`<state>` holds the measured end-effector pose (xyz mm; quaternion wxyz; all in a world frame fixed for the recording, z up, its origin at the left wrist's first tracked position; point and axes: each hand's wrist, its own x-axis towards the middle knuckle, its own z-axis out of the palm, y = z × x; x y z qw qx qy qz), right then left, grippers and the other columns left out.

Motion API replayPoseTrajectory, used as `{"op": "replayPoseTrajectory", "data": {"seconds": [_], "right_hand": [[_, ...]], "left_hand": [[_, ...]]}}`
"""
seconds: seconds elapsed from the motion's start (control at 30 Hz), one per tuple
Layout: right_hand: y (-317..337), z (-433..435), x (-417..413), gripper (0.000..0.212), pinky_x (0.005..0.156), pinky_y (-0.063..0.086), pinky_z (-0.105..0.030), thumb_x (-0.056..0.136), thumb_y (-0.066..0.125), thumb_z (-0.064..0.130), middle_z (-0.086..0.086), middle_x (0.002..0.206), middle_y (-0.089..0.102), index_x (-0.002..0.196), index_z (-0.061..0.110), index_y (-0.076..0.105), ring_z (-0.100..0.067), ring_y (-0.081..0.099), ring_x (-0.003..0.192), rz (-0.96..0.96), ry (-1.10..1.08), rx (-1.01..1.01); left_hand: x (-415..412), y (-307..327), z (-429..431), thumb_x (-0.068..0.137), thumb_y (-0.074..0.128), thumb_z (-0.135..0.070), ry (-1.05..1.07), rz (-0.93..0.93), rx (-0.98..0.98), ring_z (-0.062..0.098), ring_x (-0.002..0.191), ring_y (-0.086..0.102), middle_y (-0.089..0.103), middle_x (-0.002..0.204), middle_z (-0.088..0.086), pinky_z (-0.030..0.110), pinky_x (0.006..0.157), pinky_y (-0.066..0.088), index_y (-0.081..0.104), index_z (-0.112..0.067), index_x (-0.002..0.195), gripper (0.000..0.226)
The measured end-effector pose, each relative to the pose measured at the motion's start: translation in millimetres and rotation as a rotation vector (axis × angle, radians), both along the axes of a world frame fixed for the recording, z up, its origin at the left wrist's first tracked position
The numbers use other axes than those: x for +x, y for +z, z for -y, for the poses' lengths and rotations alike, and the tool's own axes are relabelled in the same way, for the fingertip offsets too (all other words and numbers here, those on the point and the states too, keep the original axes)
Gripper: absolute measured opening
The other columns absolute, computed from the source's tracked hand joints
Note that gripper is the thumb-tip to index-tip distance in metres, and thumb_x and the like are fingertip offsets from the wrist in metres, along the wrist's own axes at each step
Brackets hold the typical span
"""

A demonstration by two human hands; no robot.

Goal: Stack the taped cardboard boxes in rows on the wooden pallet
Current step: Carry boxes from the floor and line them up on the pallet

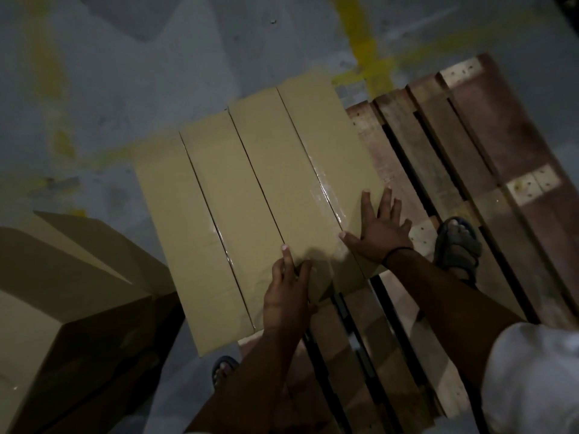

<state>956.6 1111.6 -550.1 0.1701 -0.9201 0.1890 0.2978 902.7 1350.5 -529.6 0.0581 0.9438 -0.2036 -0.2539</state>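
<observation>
Boxes point(250, 198) rowed on pallet point(438, 145), frame centre | my left grip point(288, 289), right grip point(382, 227): both flat-fingered, pressing rightmost box point(326, 145)

- Your boxes point(250, 198): plain tan, with glossy clear tape strips point(326, 189).
- Pallet point(470, 170): reddish-brown slats, pale patches (nail-dotted).
- Floor point(156, 57): grey, with worn yellow lines point(372, 54).
- Your sleeve point(532, 377) is white, wristband point(395, 252) black, sandal point(457, 245) dark grey.
</observation>
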Motion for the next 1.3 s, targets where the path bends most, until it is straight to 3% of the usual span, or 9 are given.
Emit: {"op": "replayPoseTrajectory", "data": {"seconds": [0.2,0.4,0.63,0.77,0.9,1.0,1.13,1.2,1.3], "right_hand": [[-0.9,-15.7,-12.2,0.094,0.116,0.003,-0.072,0.095,0.043,0.066,-0.012,0.164,-0.029,0.159,0.027,-0.013,-0.044,-0.021,0.150,0.060,0.072,-0.040],[-6.1,-41.9,-25.7,0.079,0.111,0.010,-0.079,0.099,0.043,0.055,-0.011,0.169,-0.012,0.162,0.028,0.003,-0.047,-0.010,0.152,0.144,0.257,-0.091],[-4.8,-53.1,-24.0,0.079,0.111,0.011,-0.079,0.099,0.042,0.056,-0.011,0.169,-0.009,0.162,0.027,0.004,-0.049,-0.008,0.151,0.116,0.262,-0.110],[-2.1,-48.0,-21.3,0.081,0.113,0.011,-0.076,0.098,0.045,0.056,-0.011,0.169,-0.010,0.162,0.028,0.004,-0.047,-0.009,0.152,0.143,0.217,-0.076],[0.1,-30.5,-14.7,0.087,0.116,0.005,-0.072,0.095,0.047,0.062,-0.009,0.168,-0.018,0.161,0.032,-0.002,-0.044,-0.013,0.152,0.141,0.035,-0.068],[1.3,-17.3,-11.4,0.090,0.115,0.007,-0.072,0.091,0.051,0.066,-0.008,0.168,-0.014,0.160,0.035,0.003,-0.047,-0.008,0.151,0.149,-0.093,-0.050],[0.8,-8.3,-10.4,0.092,0.115,0.017,-0.070,0.088,0.056,0.067,-0.009,0.168,-0.011,0.160,0.035,0.008,-0.047,0.005,0.150,0.154,-0.155,-0.005],[0.3,-6.4,-9.9,0.094,0.115,0.018,-0.069,0.087,0.057,0.068,-0.010,0.168,-0.011,0.160,0.035,0.008,-0.046,0.007,0.150,0.152,-0.146,0.004],[-1.2,-3.4,-9.2,0.098,0.115,0.018,-0.069,0.086,0.058,0.071,-0.010,0.168,-0.012,0.161,0.036,0.006,-0.045,0.006,0.150,0.136,-0.151,0.021]], "left_hand": [[4.4,1.8,-2.1,0.083,0.076,-0.051,-0.010,-0.050,-0.001,0.033,0.150,0.010,-0.019,0.167,0.015,0.034,0.105,0.046,0.016,-0.031,0.160,0.100],[9.7,5.6,-3.3,0.082,0.077,-0.051,0.025,-0.084,-0.033,0.033,0.149,0.012,-0.014,0.168,0.014,0.036,0.100,0.051,0.022,-0.033,0.157,0.095],[9.3,4.4,-5.3,0.083,0.076,-0.047,0.024,-0.093,-0.044,0.034,0.150,0.011,-0.017,0.168,0.015,0.038,0.101,0.050,0.021,-0.034,0.157,0.093],[11.5,6.3,-2.5,0.085,0.074,-0.047,0.084,-0.099,-0.095,0.035,0.150,0.013,-0.010,0.169,0.013,0.040,0.103,0.049,0.030,-0.031,0.155,0.083],[17.4,2.6,2.4,0.085,0.074,-0.041,0.295,-0.144,-0.246,0.032,0.148,0.020,0.008,0.170,0.007,0.042,0.102,0.050,0.042,-0.032,0.148,0.071],[21.2,-0.4,4.8,0.086,0.074,-0.039,0.425,-0.117,-0.364,0.032,0.140,0.033,0.032,0.163,0.006,0.039,0.106,0.042,0.050,-0.028,0.145,0.065],[25.8,-6.4,7.3,0.083,0.075,-0.037,0.503,0.042,-0.557,0.022,0.114,0.063,0.068,0.125,0.000,0.034,0.104,0.047,0.065,-0.016,0.127,0.049],[32.4,-4.6,10.7,0.082,0.081,-0.028,0.675,0.085,-0.627,0.013,0.105,0.067,0.072,0.115,-0.003,0.022,0.097,0.050,0.069,-0.014,0.120,0.043],[47.0,3.7,14.9,0.083,0.084,-0.029,1.089,-0.151,-0.728,0.006,0.106,0.066,0.072,0.114,-0.006,0.022,0.095,0.051,0.066,-0.016,0.125,0.047]]}}
